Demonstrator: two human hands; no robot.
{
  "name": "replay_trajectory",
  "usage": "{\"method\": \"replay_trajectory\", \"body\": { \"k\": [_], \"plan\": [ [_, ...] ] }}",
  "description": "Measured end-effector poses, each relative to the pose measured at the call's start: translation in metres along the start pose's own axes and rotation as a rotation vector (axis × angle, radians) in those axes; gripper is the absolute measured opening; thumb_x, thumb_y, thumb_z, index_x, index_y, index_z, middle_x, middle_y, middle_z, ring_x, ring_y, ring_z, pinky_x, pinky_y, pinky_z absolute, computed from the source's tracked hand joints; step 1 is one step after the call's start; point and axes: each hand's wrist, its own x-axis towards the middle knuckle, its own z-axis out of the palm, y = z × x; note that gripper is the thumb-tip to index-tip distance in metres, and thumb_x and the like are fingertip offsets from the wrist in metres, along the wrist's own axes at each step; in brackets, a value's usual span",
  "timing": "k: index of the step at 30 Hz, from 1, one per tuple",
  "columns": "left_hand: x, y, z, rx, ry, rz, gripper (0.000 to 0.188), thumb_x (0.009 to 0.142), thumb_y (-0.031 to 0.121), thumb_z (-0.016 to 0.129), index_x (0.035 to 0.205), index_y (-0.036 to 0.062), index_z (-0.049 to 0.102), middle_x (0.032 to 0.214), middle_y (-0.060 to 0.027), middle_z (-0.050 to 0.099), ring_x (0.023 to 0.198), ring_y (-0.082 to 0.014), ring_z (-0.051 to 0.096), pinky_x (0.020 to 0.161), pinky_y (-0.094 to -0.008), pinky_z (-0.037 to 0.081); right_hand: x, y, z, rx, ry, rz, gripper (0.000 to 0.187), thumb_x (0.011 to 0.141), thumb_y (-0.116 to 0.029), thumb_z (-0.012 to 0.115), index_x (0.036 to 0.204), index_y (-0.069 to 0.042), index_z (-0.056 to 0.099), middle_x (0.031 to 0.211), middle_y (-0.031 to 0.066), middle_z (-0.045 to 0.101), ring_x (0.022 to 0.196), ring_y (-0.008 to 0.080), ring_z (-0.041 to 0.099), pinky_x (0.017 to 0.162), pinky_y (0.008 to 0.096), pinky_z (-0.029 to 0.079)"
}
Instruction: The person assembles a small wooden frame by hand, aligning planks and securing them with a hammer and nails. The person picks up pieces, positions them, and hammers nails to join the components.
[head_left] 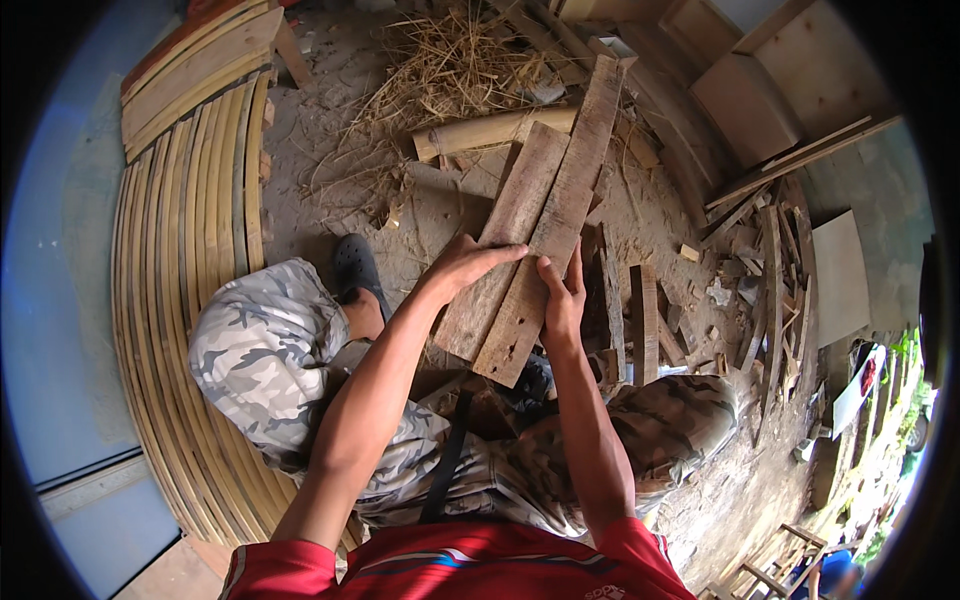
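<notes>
Both hands (466,266) (564,300) close together, bare arms (375,372) (586,430) outstretched

Soft shade, blown-out daylight at lower right (bowed edges, black fisheye rim)

The red shirt (470,572) has a small pale badge (603,592) on its front, with one short word and a bit of a shape by it (it sits right down at the bottom edge of the view). Far over on the right, a white sheet (853,405) has a red patch (868,376), too small and blurry to tell if it has words.
</notes>
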Motion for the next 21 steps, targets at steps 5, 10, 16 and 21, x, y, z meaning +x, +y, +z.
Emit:
{"method": "replay_trajectory", "body": {
  "k": [5,10,16,21],
  "plan": [
    [-0.016,0.012,-0.003,-0.092,-0.053,-0.033,0.070,0.075,0.051,0.082,0.120,-0.0002,0.069,0.120,-0.0171,0.069,0.113,-0.0245,0.063,0.097,-0.0342,0.049,-0.006,-0.008,0.006,-0.033,-0.028,0.010,0.083,0.093,-0.011,0.067,0.159,-0.006,0.016,0.150,0.0151,0.044,0.123,0.0222,0.054,0.100,0.0339,0.046],
    [-0.017,0.002,-0.005,-0.123,-0.057,-0.005,0.072,0.071,0.053,0.084,0.117,-0.0007,0.071,0.118,-0.0173,0.069,0.113,-0.0257,0.063,0.097,-0.0342,0.048,-0.002,-0.003,0.004,-0.027,-0.067,0.003,0.085,0.093,-0.012,0.068,0.159,-0.006,0.015,0.152,0.0154,0.042,0.124,0.0217,0.053,0.101,0.0329,0.045],
    [-0.025,0.016,-0.006,-0.072,-0.131,-0.089,0.076,0.073,0.047,0.085,0.128,-0.0021,0.063,0.127,-0.0163,0.065,0.119,-0.0251,0.059,0.103,-0.0344,0.044,-0.001,-0.001,0.001,-0.020,-0.066,0.015,0.086,0.092,-0.013,0.069,0.159,-0.006,0.015,0.154,0.0154,0.039,0.131,0.0232,0.047,0.107,0.0344,0.040],
    [-0.015,0.003,0.001,0.024,-0.097,-0.085,0.078,0.067,0.044,0.089,0.122,-0.0047,0.064,0.119,-0.0197,0.067,0.115,-0.0265,0.061,0.100,-0.0334,0.045,0.006,-0.011,-0.004,-0.042,-0.080,0.135,0.083,0.095,-0.018,0.065,0.160,-0.012,0.015,0.153,0.0162,0.040,0.135,0.0250,0.045,0.109,0.0357,0.039]
  ]
}}
